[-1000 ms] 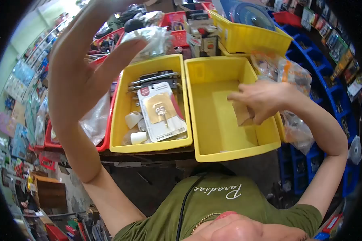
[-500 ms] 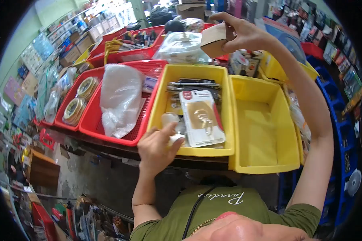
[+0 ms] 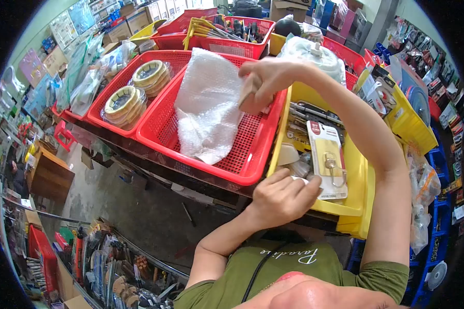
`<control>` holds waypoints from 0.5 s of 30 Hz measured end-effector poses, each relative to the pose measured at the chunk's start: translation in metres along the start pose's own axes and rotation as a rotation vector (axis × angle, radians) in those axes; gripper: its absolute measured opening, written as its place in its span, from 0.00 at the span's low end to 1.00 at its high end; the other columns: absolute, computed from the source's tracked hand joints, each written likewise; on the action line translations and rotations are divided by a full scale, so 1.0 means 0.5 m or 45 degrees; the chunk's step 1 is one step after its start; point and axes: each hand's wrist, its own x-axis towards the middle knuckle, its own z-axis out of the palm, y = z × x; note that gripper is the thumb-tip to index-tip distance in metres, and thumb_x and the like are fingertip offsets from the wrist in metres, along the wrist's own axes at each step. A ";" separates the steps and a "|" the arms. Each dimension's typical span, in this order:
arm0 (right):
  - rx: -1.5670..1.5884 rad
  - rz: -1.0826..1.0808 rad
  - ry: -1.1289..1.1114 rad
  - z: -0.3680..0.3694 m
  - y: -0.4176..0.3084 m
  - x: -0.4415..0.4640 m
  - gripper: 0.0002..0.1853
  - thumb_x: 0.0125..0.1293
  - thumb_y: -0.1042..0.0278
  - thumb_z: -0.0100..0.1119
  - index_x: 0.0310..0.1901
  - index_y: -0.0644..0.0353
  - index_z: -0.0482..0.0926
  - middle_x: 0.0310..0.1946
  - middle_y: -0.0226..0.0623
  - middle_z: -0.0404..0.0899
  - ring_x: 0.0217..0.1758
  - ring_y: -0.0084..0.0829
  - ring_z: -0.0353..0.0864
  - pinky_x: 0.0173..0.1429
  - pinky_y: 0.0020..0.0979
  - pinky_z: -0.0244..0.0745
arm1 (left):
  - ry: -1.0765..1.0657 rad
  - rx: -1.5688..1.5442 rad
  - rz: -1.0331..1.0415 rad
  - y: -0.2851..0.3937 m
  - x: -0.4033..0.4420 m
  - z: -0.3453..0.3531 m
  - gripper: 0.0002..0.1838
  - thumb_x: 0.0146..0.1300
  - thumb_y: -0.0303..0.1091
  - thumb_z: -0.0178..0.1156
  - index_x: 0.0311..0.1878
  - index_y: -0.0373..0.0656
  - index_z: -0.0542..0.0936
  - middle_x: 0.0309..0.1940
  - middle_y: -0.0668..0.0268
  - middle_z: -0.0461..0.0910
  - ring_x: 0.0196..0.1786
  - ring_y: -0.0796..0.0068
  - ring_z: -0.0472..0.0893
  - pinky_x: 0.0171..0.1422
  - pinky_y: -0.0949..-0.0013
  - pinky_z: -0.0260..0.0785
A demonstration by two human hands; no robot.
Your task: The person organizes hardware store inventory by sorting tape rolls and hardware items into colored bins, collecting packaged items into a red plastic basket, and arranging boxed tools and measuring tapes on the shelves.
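My right hand (image 3: 265, 85) is closed around a small cardboard box (image 3: 248, 93), above the right side of the red basket (image 3: 232, 177). In that basket lies a sheet of bubble wrap (image 3: 206, 108), just left of the box. My left hand (image 3: 286, 198) is at the front of the yellow bin (image 3: 358, 198) with its fingers curled. A bit of something white shows by its fingers, mostly hidden. Inside the bin, near that hand, are a carded hook pack (image 3: 327, 159), a cream-coloured piece (image 3: 287, 154) and several dark pen-like items (image 3: 317, 112).
Rolls of tape (image 3: 121, 105) fill the red basket at left. Behind stands a red basket of yellow-handled tools (image 3: 206, 31). A plastic-wrapped white item (image 3: 314, 54) is at the back, and blue bins (image 3: 433, 206) line the right side.
My right hand has brought the cardboard box leftward and lower, from above the back of the bins to over the red basket. The view has turned; my left hand stays by the yellow bin's front.
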 end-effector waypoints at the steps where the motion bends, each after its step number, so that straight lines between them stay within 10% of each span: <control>1: -0.013 0.072 -0.216 0.020 -0.003 0.029 0.46 0.39 0.51 0.68 0.61 0.63 0.63 0.47 0.54 0.76 0.53 0.43 0.77 0.52 0.36 0.72 | 0.001 -0.017 0.034 -0.004 -0.002 0.001 0.13 0.47 0.29 0.66 0.39 0.41 0.80 0.15 0.71 0.69 0.18 0.75 0.73 0.32 0.72 0.71; 5: -0.366 0.060 -0.455 0.066 -0.058 0.094 0.49 0.39 0.53 0.72 0.65 0.56 0.60 0.56 0.51 0.72 0.59 0.45 0.72 0.59 0.37 0.69 | 0.009 -0.066 0.111 -0.013 -0.007 0.001 0.13 0.48 0.30 0.66 0.39 0.40 0.80 0.16 0.72 0.67 0.18 0.77 0.71 0.30 0.72 0.69; 10: -0.370 -0.380 -0.041 0.121 -0.138 0.116 0.58 0.34 0.57 0.78 0.69 0.54 0.52 0.65 0.46 0.61 0.66 0.45 0.64 0.61 0.61 0.62 | 0.013 -0.062 0.125 -0.016 -0.007 0.000 0.12 0.50 0.30 0.64 0.39 0.40 0.80 0.16 0.72 0.67 0.18 0.77 0.71 0.32 0.72 0.70; 15: -0.288 -0.387 0.047 0.207 -0.166 0.147 0.50 0.41 0.60 0.74 0.67 0.49 0.55 0.54 0.44 0.72 0.59 0.45 0.73 0.57 0.65 0.63 | -0.002 -0.082 0.143 -0.019 -0.004 0.003 0.11 0.51 0.30 0.63 0.39 0.41 0.80 0.16 0.72 0.67 0.18 0.77 0.71 0.33 0.72 0.71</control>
